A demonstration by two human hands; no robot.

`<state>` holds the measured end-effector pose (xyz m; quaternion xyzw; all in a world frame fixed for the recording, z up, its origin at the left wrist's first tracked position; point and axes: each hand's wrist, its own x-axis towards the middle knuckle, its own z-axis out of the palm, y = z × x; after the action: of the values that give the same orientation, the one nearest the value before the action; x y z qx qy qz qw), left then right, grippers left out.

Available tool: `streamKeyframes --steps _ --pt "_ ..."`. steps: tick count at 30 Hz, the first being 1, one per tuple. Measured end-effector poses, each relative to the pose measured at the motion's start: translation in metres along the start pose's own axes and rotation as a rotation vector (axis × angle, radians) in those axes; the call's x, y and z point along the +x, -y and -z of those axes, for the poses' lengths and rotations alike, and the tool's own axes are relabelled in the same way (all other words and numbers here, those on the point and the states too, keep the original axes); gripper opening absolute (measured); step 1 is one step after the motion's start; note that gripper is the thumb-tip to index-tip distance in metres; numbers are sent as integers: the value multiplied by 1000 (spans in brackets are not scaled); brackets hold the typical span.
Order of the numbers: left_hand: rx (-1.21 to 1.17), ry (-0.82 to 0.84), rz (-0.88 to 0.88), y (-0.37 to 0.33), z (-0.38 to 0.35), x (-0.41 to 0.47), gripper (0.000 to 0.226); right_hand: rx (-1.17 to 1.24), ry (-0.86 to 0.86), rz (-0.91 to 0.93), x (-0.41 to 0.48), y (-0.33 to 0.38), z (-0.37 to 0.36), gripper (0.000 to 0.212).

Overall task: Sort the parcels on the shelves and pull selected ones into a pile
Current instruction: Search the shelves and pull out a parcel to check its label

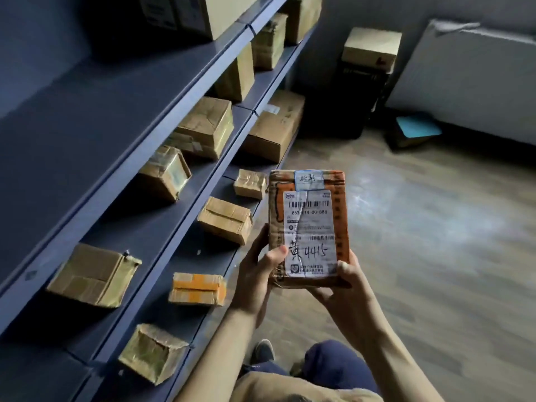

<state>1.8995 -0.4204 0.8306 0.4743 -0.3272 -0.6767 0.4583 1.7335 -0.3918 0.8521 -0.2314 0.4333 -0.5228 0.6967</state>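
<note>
Holds one flat parcel (309, 227) clear of the shelving (130, 233), just off its front edge on the aisle side and above the floor (435, 227). Clamps it at the near end from both sides. Wraps the left hand (258, 274) round the long edge facing the shelving, thumb pressed flat on the label. Cups the right hand (348, 288) under the corner turned away from the shelving, thumb on the label's bottom corner. Sets the hands apart by the parcel's width, neither touching the other.

Points the parcel's long axis away from the body, roughly along the shelving's front edge, label face up and handwriting readable. Reads as a label check, with the sorting choice not yet made.

Turns next on one thing: toward the shelving or away from it. Toward the shelving, a short sideways reach led by the left hand, the nearer one, with the long axis already lined up to slide in near the orange-taped box (198, 288) or the plain box (224, 220) further along. Away from the shelving, a swing to the right hand's side and down to the floor. Cannot tell where the pile lies; none visible close to the shelving's foot.
</note>
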Motion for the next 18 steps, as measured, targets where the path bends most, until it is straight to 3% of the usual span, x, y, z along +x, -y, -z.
streamKeyframes --steps 3,9,15,18 --pt "-25 47 60 4 -21 47 63 34 -36 -12 37 10 29 92" --pt "-10 64 113 2 -80 157 62 54 -52 -36 142 52 105 75" --pt "25 45 82 -32 -172 278 59 17 -24 -12 242 164 156 79" --pt "56 74 57 -53 -223 338 46 73 -21 19 282 222 175 72"
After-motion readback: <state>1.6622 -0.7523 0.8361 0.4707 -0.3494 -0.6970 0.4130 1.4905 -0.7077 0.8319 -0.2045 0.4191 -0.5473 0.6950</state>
